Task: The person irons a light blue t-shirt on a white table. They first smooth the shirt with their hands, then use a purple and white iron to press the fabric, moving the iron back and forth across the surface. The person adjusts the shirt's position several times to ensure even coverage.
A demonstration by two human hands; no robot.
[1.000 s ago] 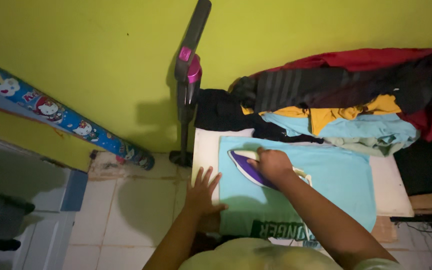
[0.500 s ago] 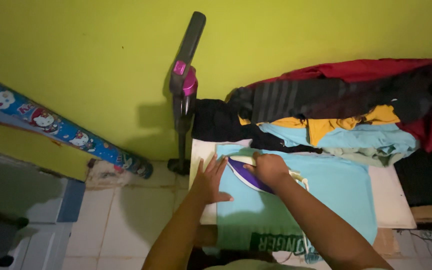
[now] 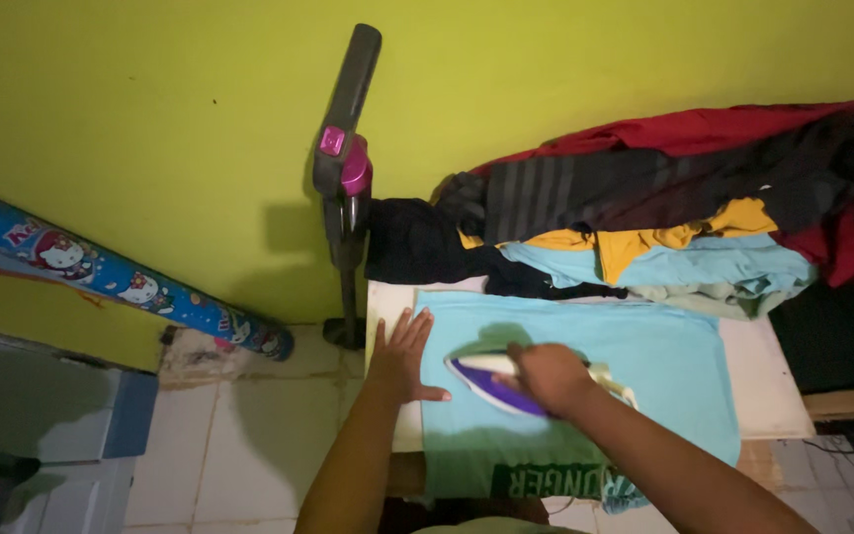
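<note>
A light blue t-shirt (image 3: 659, 366) lies flat on a white ironing board (image 3: 768, 381). My right hand (image 3: 549, 378) grips the handle of a purple and white iron (image 3: 481, 379) that rests on the shirt's left part. My left hand (image 3: 402, 358) lies flat with fingers spread on the shirt's left edge, beside the iron's tip.
A heap of clothes (image 3: 664, 213) in red, black, yellow and blue sits at the back of the board against the yellow-green wall. A grey and pink stick vacuum (image 3: 343, 173) leans on the wall left of the board. A blue patterned roll (image 3: 121, 282) slants over the tiled floor (image 3: 249, 435).
The iron and my right hand slid toward me, down the shirt. My left hand moved up to the board's left edge and stays flat there.
</note>
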